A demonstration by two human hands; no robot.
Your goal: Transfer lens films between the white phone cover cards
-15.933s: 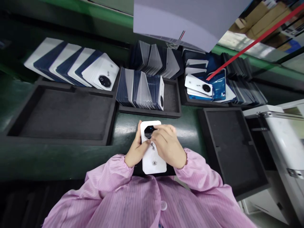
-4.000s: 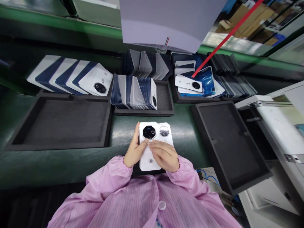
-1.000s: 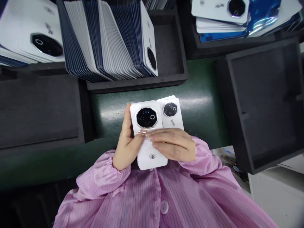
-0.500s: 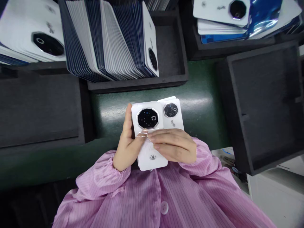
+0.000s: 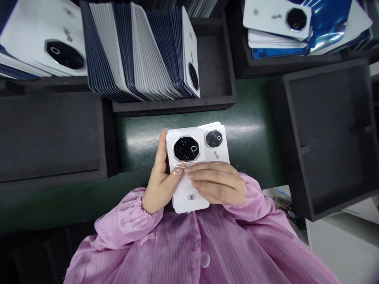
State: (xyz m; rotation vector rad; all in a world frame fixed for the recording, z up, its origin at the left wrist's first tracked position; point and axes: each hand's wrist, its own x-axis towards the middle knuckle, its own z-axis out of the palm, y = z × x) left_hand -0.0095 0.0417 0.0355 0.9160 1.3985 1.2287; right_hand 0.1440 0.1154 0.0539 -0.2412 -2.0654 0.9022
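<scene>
My left hand (image 5: pixel 161 181) is closed around a white phone back panel (image 5: pixel 189 185) with a black octagonal camera area. Its thumb lies on the front face and the other fingers are along the left edge and behind. My right hand (image 5: pixel 217 181) rests across the panel's middle, fingers together, thumb hidden. At its fingertips, beside my left thumb, shiny streaks show a clear film (image 5: pixel 178 165). Partly behind and to the right is a second phone back panel (image 5: pixel 217 152), with a further white edge under it; my right hand covers its lower part. What supports these is hidden.
A black tray (image 5: pixel 174 105) beyond my hands holds a row of upright white and dark blue panels (image 5: pixel 142 59). More panels (image 5: pixel 53 39) lie far left. At top right, panels and blue film (image 5: pixel 328 29) sit on another tray. Black trays (image 5: pixel 50 134) (image 5: pixel 334 138) flank the green tabletop (image 5: pixel 251 157).
The glints on the clear film by my left thumb have changed shape. Both hands keep nearly the same hold; the view has shifted slightly.
</scene>
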